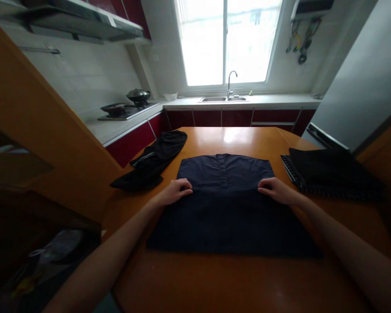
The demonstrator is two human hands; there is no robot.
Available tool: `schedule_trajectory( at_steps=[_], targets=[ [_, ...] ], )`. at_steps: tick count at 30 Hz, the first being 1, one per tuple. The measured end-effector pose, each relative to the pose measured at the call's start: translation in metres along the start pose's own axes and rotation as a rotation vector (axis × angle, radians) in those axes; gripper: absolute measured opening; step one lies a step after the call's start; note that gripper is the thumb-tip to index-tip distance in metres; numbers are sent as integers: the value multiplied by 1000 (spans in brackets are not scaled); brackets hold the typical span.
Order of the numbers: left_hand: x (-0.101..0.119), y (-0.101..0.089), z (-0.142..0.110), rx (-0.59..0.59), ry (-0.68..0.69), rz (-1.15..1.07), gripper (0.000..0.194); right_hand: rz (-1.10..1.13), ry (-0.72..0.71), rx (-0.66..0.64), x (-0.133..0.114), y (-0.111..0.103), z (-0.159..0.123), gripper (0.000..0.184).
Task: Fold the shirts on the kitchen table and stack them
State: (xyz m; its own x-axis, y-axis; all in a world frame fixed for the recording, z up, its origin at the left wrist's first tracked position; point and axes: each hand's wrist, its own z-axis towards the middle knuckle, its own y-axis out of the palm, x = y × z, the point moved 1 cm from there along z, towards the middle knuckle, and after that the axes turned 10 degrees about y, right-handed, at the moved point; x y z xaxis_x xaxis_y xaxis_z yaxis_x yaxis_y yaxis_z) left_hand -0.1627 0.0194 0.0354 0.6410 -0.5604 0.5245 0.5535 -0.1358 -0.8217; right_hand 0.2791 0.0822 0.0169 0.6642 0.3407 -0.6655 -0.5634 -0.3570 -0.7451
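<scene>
A dark navy shirt (228,221) lies spread on the wooden table in front of me, with a placket strip running down the middle of its far part. A crease or layer edge crosses it between my hands. At its left edge, my left hand (176,191) is closed, thumb and fingers pinched on the cloth. My right hand (277,190) mirrors this at the right edge, its fingertips also pinched on the fabric. The cloth between the fingers is mostly hidden.
On the table (215,282), a crumpled black garment (159,158) lies at the far left and a stack of folded black clothes (332,171) at the right. Beyond are a counter with a sink (223,99), a stove with pans (138,95), and a fridge (352,82).
</scene>
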Motion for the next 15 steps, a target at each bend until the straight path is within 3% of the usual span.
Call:
schedule_trajectory(
  at_steps=[6,12,15],
  targets=[
    [0,0,4,152,11,33,25,-13,-44,129,-8,-7,1,26],
    [-5,2,4,102,-99,170,23,-217,52,142,4,1,7,20],
    [17,-2,5,104,-45,268,38,-342,27,231,-8,0,1,30]
  ],
)
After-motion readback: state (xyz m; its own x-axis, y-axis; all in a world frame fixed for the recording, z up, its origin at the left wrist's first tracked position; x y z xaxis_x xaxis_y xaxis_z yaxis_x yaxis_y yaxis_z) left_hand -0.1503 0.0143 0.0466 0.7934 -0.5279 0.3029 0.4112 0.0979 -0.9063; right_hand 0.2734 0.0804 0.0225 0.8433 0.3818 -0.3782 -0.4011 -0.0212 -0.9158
